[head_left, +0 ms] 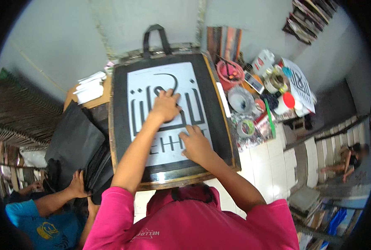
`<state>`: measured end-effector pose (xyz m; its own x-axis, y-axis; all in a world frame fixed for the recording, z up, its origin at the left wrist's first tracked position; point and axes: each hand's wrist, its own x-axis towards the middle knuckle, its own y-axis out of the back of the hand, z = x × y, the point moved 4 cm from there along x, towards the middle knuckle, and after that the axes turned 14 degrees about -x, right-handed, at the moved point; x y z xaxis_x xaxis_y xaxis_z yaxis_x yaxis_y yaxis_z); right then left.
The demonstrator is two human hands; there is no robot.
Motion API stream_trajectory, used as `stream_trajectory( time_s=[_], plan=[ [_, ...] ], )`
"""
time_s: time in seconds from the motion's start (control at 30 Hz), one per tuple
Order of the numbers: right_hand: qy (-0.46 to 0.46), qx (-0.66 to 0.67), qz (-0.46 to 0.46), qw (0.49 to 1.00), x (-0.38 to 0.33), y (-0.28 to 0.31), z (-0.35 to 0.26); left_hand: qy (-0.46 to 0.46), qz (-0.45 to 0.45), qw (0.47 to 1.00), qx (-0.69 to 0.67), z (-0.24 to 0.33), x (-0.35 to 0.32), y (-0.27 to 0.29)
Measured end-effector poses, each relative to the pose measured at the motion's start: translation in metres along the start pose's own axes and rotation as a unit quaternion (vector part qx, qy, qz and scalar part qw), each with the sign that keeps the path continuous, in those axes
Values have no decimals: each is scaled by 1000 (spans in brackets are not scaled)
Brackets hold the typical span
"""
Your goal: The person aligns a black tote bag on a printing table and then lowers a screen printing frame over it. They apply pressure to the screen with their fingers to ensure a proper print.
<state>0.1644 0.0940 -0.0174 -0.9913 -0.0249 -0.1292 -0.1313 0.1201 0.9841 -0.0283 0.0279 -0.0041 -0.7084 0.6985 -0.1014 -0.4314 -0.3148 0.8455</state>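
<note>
A black fabric bag [121,108] lies flat on a board with its handle [155,31] sticking up past the far edge. On the bag rests a white sheet [139,75] with a bold black calligraphic design and large lettering below it. My left hand [166,106] presses on the middle of the sheet, fingers stretched and apart. Lower down and to the right, my right hand [196,146] touches the sheet over the lettering; its thumb and fingers are apart, partly bent, with nothing visible in them.
At the left, a co-worker in blue handles a stack of black bags [75,141]. Folded white cloths or papers [89,87] lie behind. To the right stand a pink basket [230,73], jars, a tape roll [246,128] and a printed sheet [298,83]. Another person sits far right.
</note>
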Motion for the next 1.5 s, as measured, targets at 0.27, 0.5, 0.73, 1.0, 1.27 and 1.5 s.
stream_trajectory(
  time_s=[0.27, 0.5, 0.73, 1.0, 1.27, 1.5],
  plan=[
    [-16, 50, 38, 998, -9, 5, 1, 3, -21, 997, 72, 37, 10, -6],
    [-138, 253, 252, 924, -94, 26, 100, -13, -13, 995, 99, 19, 5, -3],
    [-419, 446, 35, 790, -244, -39, 166, -25, -18, 996, 84, 28, 13, -15],
    [-403, 657, 30, 637, -251, -91, 105, -18, -33, 995, 88, 29, 16, -12],
    [-393, 639, 38, 660, -240, -85, 103, -12, -45, 994, 99, 25, 18, -11],
    [-413, 589, 19, 694, -230, -69, 97, -8, -48, 995, 82, 23, 16, -13]
  ],
)
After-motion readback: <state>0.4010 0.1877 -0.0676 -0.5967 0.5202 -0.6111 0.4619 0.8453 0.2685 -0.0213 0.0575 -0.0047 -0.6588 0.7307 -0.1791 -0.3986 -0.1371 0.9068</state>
